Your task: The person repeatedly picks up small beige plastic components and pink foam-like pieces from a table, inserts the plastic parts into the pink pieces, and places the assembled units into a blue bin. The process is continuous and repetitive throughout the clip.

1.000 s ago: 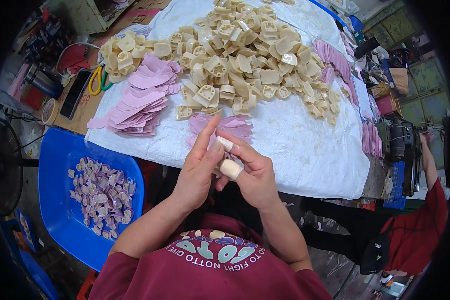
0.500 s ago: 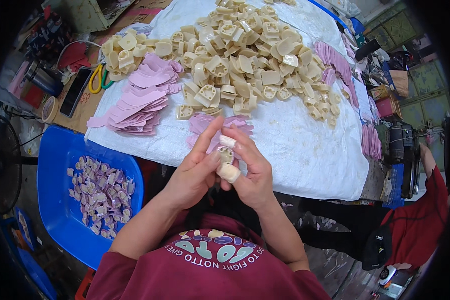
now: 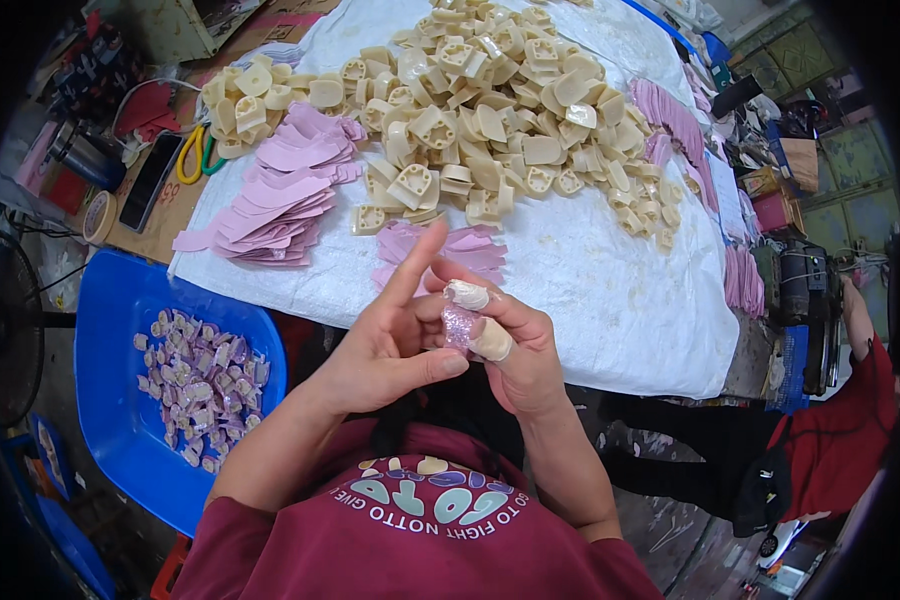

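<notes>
A: Where's the piece (image 3: pixel 458 328)?
B: Between the hands, at the cloth's near edge as seen from above. Small, pink, glittery.
A: Right hand (image 3: pixel 525 355)?
B: Holding it, thumb against finger. Pale wraps on both: finger wrap (image 3: pixel 467 294), thumb wrap (image 3: pixel 492 340).
A: Left hand (image 3: pixel 375 350)?
B: Wide. Index points up, thumb out low near the piece. Can't tell if its other fingers touch it.
A: On the bench (image 3: pixel 753 352)?
B: White cloth (image 3: pixel 620 310). Big beige pile (image 3: pixel 500 130) on it, pink stack (image 3: pixel 275 205) to the left, pink strips (image 3: pixel 482 250) just beyond the hands.
A: Off to the left?
B: Blue tub (image 3: pixel 110 390), below bench level, small purple-and-beige parts (image 3: pixel 205 390) inside. Phone (image 3: pixel 152 182) on the bench's left end, tape roll (image 3: pixel 98 218) beside it.
A: Right?
B: Co-worker (image 3: pixel 835 440) in red, one arm reaching forward, well apart from the hands.
</notes>
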Tool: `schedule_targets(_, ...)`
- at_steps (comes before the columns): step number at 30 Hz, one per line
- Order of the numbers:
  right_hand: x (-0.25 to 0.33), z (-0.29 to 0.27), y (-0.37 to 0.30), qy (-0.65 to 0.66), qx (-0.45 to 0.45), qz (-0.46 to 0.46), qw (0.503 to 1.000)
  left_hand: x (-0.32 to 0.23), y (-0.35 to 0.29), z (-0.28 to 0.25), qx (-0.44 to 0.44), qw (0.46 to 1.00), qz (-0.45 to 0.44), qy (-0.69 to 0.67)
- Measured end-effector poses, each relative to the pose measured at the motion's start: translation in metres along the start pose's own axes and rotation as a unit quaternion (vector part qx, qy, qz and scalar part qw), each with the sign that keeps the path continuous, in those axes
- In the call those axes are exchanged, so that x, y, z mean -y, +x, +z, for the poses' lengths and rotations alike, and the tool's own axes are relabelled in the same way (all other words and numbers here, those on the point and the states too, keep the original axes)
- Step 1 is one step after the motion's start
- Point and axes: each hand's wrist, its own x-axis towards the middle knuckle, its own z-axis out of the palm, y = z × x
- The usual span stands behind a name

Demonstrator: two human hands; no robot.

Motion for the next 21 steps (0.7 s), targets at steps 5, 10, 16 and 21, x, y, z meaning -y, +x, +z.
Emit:
schedule_targets(5, 0.004, -0.016, -0.01, 0.095, -0.125, 0.106, 0.982, -0.01, 0.009, -0.021, 0.081, 0.86, 0.151, 0.481)
schedule_targets(10, 0.008, -0.019, -0.017, 0.0, -0.126, 0.167, 0.978, -0.015, 0.012, -0.019, 0.136, 0.76, 0.208, 0.6)
schedule_targets(16, 0.014, -0.016, -0.026, -0.024, -0.111, 0.078, 0.99, -0.029, 0.007, -0.024, 0.13, 0.778, 0.145, 0.597)
schedule_targets(21, 0.017, -0.006, -0.021, -0.114, -0.13, -0.021, 0.985, -0.025, 0.012, -0.012, 0.072, 0.747, 0.23, 0.62)
